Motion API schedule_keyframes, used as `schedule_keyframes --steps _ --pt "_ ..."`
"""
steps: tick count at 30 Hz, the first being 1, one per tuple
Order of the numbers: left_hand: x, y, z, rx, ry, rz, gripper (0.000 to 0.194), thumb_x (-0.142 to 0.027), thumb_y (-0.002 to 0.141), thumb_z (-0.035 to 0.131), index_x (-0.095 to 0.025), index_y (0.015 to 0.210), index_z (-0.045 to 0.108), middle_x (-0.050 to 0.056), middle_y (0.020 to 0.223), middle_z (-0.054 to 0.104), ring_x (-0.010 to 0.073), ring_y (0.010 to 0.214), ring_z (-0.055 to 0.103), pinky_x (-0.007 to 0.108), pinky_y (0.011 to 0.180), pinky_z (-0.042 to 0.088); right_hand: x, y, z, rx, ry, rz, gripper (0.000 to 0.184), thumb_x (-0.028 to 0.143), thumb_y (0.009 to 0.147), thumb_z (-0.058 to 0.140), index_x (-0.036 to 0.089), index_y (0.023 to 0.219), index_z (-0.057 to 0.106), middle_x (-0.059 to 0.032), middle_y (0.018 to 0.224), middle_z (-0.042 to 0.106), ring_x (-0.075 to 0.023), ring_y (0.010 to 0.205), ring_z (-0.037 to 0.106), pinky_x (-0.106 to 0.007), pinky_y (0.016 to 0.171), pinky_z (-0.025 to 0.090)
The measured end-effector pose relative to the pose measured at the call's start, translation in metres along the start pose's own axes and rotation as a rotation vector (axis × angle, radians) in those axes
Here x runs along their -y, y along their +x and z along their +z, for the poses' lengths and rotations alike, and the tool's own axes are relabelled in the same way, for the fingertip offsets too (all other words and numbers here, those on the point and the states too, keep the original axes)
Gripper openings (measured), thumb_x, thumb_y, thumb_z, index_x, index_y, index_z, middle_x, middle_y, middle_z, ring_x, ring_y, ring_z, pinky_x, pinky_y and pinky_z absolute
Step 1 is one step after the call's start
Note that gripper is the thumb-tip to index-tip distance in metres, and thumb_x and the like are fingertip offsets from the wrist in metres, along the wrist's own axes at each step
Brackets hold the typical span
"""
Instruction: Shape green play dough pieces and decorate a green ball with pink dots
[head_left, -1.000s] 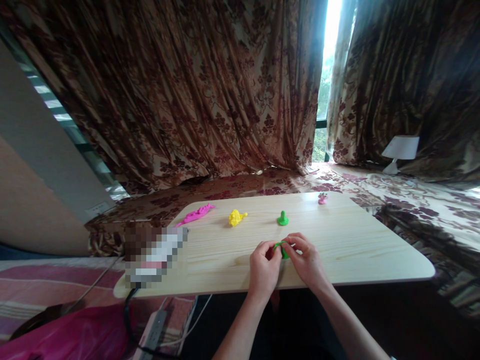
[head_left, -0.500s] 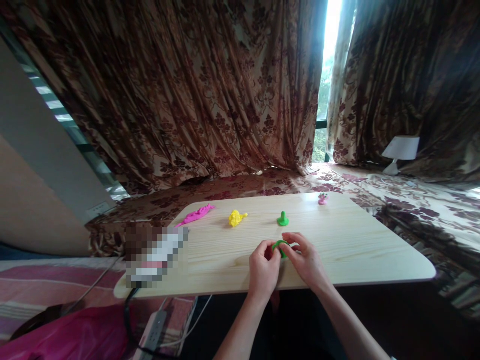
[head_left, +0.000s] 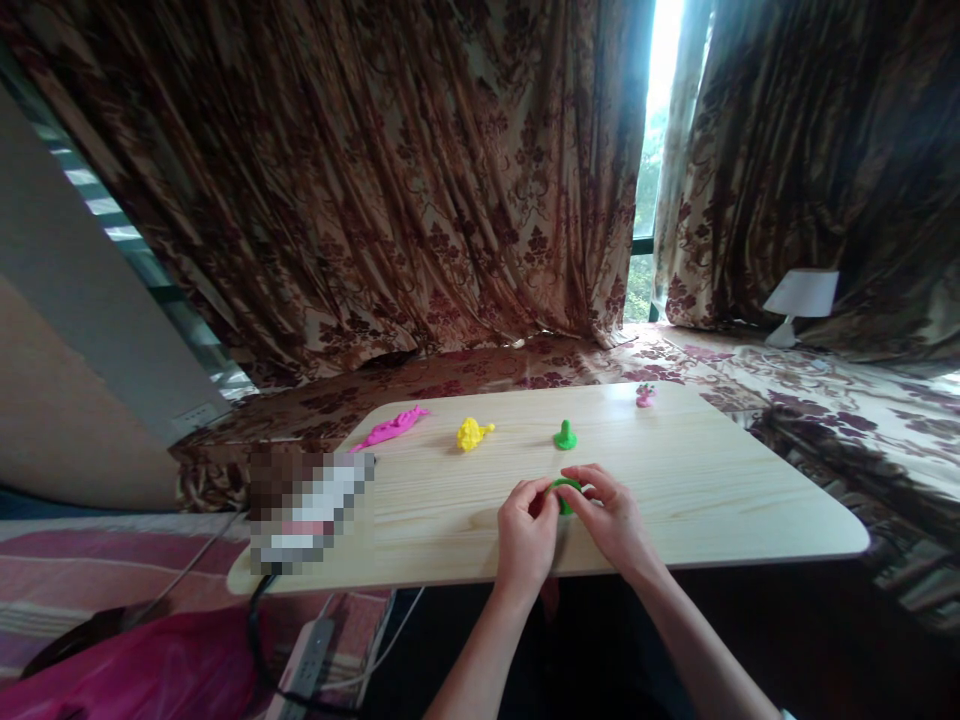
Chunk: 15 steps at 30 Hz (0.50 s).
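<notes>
Between my two hands is a piece of green modelling clay (head_left: 567,499), round and thin at its upper rim. My left hand (head_left: 527,530) pinches its left side with thumb and forefinger. On the other side, the thumb and fingers of my right hand (head_left: 611,515) close on it, covering part of it. Just beyond my hands, a green clay piece (head_left: 565,436) with a wide foot and an upright stub stands on the wooden table (head_left: 435,500). A bumpy yellow clay shape (head_left: 471,434) with a thin stalk lies left of it.
A long magenta clay piece (head_left: 391,428) lies at the table's far left, and a small pink figure (head_left: 645,396) stands at the far right. A blurred-out device (head_left: 315,515) with a black cable rests on the left edge. A white lamp (head_left: 801,295) stands beyond the table.
The green clay between my fingers has turned slightly, its rim now showing a little more. My hands stay in nearly the same place.
</notes>
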<state>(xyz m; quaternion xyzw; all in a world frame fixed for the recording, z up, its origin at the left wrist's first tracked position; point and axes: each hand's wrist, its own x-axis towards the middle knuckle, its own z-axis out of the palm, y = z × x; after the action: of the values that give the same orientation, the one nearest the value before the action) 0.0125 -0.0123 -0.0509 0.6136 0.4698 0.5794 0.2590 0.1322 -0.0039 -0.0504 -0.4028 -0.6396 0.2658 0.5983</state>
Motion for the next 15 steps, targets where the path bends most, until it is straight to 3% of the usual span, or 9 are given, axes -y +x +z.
schedule_keyframes --steps 6,11,15 --pt "-0.0028 -0.0015 0.0019 0.027 0.002 -0.011 0.015 -0.022 0.076 0.055 -0.018 0.085 0.066 0.004 0.08 0.065 0.0158 0.074 0.059 0.027 0.069 0.046 -0.0002 -0.0006 -0.001 0.0 0.005 0.005 0.015 0.028 0.079 0.057 0.02 0.077 0.069 -0.0034 0.075 0.062 -0.017 0.072 0.059 -0.029 0.065 0.048" --pt "-0.0004 -0.0019 0.0003 0.008 -0.014 -0.047 0.016 -0.027 0.078 0.052 -0.017 0.083 0.064 0.003 0.075 0.066 0.0159 0.07 0.06 0.026 0.065 0.047 -0.0024 -0.0001 0.0006 0.009 0.013 0.037 0.023 0.03 0.079 0.056 0.018 0.097 0.065 -0.0054 0.084 0.064 -0.0187 0.077 0.061 -0.028 0.062 0.051" --pt "0.0001 -0.0017 -0.0004 -0.007 -0.02 -0.056 0.017 -0.027 0.078 0.052 -0.017 0.085 0.063 0.004 0.078 0.067 0.0162 0.072 0.061 0.026 0.067 0.047 -0.0034 0.0005 0.0017 0.032 0.002 0.022 0.017 0.031 0.08 0.056 0.018 0.081 0.067 -0.0047 0.08 0.062 -0.0173 0.073 0.06 -0.026 0.059 0.05"
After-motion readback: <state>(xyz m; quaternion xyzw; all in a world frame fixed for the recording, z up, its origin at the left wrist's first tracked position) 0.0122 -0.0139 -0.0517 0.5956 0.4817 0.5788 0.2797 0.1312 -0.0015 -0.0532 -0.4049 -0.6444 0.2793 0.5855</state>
